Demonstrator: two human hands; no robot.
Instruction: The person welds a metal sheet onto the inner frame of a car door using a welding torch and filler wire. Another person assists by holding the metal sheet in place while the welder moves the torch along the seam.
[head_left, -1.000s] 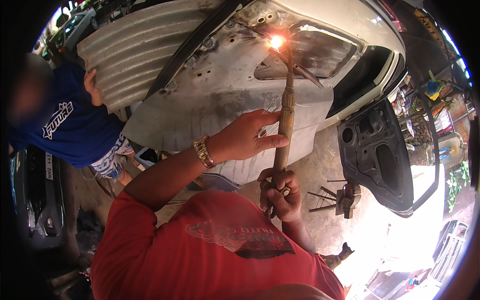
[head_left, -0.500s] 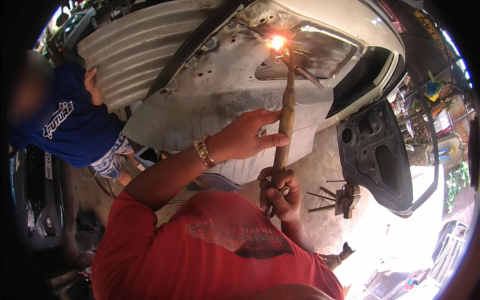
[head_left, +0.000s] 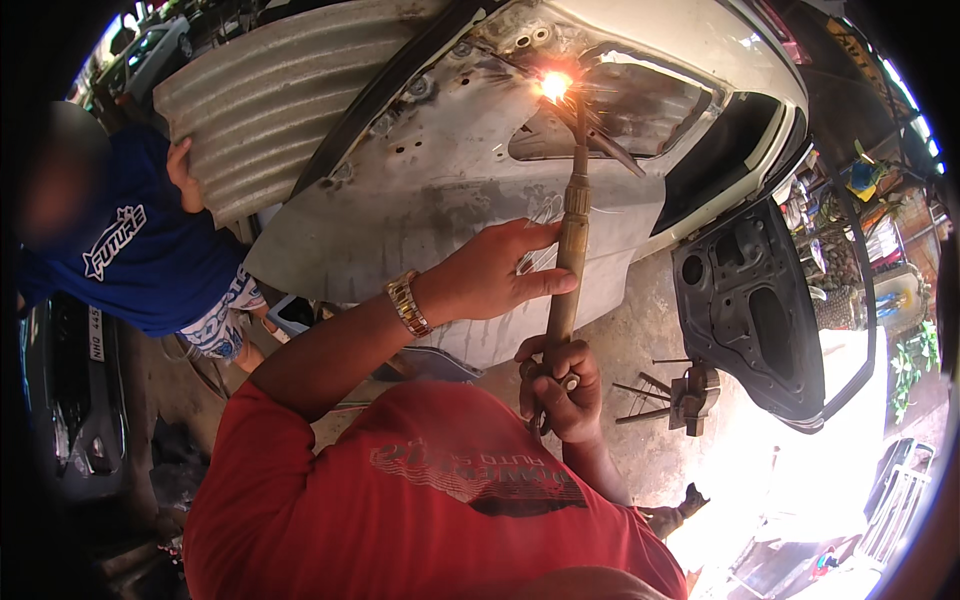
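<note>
A brass-coloured gas torch [head_left: 571,245] points away from me, its tip at a bright glow with sparks on a bare metal car panel [head_left: 420,215]. My left hand [head_left: 495,268], with a metal watch [head_left: 408,304] on the wrist, is closed around the middle of the torch's body, thumb and fingers on either side. Lower down, my right hand [head_left: 562,388] is wrapped round the torch's rear end by the valve knobs. Beside the glow, a large opening [head_left: 640,110] is cut in the panel, and a dark strip of metal [head_left: 615,152] slants across its lower edge.
At the left, a person in a blue shirt [head_left: 140,240] holds a corrugated sheet [head_left: 290,100] upright. A dark car door shell [head_left: 755,300] stands at the right, near a bench vise [head_left: 692,398] with rods. A black car [head_left: 75,400] is at the lower left.
The sparks have changed shape around the torch tip, and the glow stays at nearly the same spot. Both hands keep their hold on the torch.
</note>
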